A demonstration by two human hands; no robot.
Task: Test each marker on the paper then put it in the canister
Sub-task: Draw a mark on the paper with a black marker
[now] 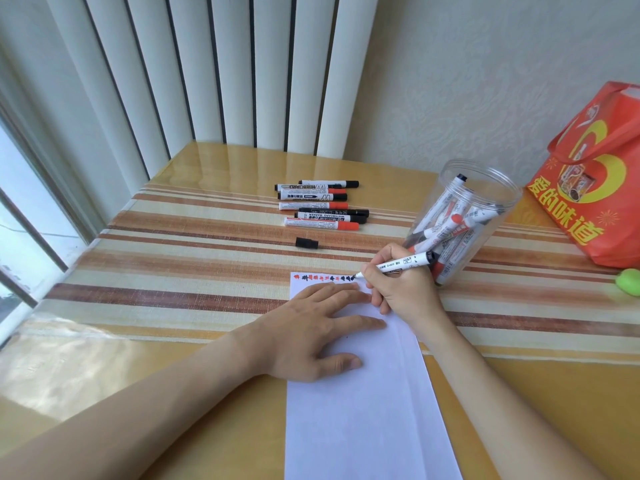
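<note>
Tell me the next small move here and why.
Probably finish this scribble, then reach for the loose black cap: the right hand grips an uncapped marker with its tip at the paper's row of test marks, while the left hand presses the sheet flat.

The paper (363, 410) ran off the bottom edge; the bag (595, 188) beside the canister (464, 220) was cut off; marker (398, 266) print was unreadable.

Left hand (313, 329): my palm lies flat, fingers spread and straight, pointing right.
Left forearm: bare, reaching in from the lower left.
Right hand (398, 284): my fingers are curled in a writing pinch.
Right forearm: bare, entering from the lower right.
</note>
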